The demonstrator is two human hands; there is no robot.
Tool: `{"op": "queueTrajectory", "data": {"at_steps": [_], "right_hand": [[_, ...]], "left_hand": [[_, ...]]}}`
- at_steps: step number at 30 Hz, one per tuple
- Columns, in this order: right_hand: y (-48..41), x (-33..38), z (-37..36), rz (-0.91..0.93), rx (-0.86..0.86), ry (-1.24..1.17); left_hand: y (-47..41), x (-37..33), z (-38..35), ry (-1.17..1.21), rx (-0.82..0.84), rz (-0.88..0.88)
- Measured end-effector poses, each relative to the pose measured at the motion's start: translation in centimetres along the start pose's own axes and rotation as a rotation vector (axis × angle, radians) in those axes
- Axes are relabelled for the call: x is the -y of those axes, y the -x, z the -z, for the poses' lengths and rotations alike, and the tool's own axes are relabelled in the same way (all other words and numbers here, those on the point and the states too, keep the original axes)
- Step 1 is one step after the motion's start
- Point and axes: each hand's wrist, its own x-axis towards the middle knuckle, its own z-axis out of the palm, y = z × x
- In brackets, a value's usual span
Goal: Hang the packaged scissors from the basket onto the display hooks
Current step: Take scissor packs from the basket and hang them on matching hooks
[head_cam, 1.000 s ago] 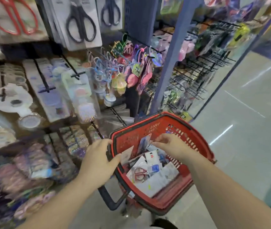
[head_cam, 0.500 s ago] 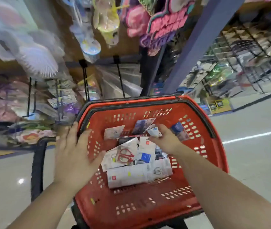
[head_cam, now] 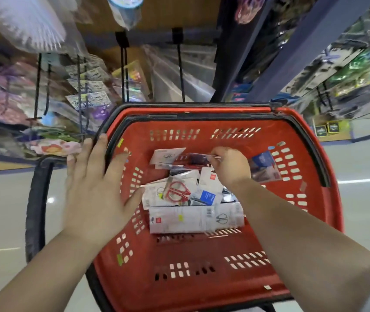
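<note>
shelf goods (head_cam: 44, 97) blurred, package labels unreadable

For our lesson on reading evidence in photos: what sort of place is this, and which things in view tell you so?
Most likely a retail shop aisle. A red shopping basket holds carded scissors packs, packaged goods hang on display hooks, and more stocked racks line the floor.

Shop aisle, seen from above. Pale glossy floor (head_cam: 364, 210) with streaks of reflected ceiling light. Blue steel upright (head_cam: 292, 50) rises diagonally at upper right; take it as the landmark. Left of the upright: brown backboard (head_cam: 163, 16) with black peg hooks (head_cam: 180, 70) carrying clear-bagged goods, badly blurred, possibly hair accessories. Right of the upright: dark wire racks (head_cam: 346, 70) of green and mixed packets. Below those racks, a low yellow shelf base (head_cam: 330, 136) at floor level.
</note>
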Motion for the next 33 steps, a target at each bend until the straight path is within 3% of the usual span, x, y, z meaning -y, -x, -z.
{"op": "queueTrajectory", "data": {"at_steps": [4,7,12,14,18,22,28,30,33], "right_hand": [[1.6,0.3,3.3,0.146,-0.059,-0.152],[3.5,0.7,6.7,0.211,-0.056,-0.264],[6.0,3.3,9.2,0.235,0.296,-0.584],[5.9,4.4,8.3,0.199,0.396,-0.706],[2.4,5.5,5.2,-0.033,0.446,-0.899],[-2.4,4.9,-0.3,-0.031,0.42,-0.581],[-3.8,6.1,-4.0,0.076,0.45,-0.184],[-3.5,5.9,-4.6,0.012,0.416,-0.219],[-2.0,4.9,-4.5,-0.134,0.425,-0.485]], "left_hand": [[0.4,-1.9,0.2,0.188,-0.073,-0.081],[-0.2,-4.2,0.7,0.411,0.019,0.015],[-1.5,-6.1,0.2,0.698,0.408,0.328],[-1.4,-5.7,-0.2,0.808,0.479,0.429],[-0.1,-4.4,0.6,0.64,0.365,0.485],[1.2,-3.6,2.9,0.534,0.19,0.537],[1.7,-2.1,4.2,0.809,0.052,0.681],[1.6,-2.1,4.4,0.827,0.054,0.703],[1.7,-2.2,4.3,0.838,0.054,0.709]]}}
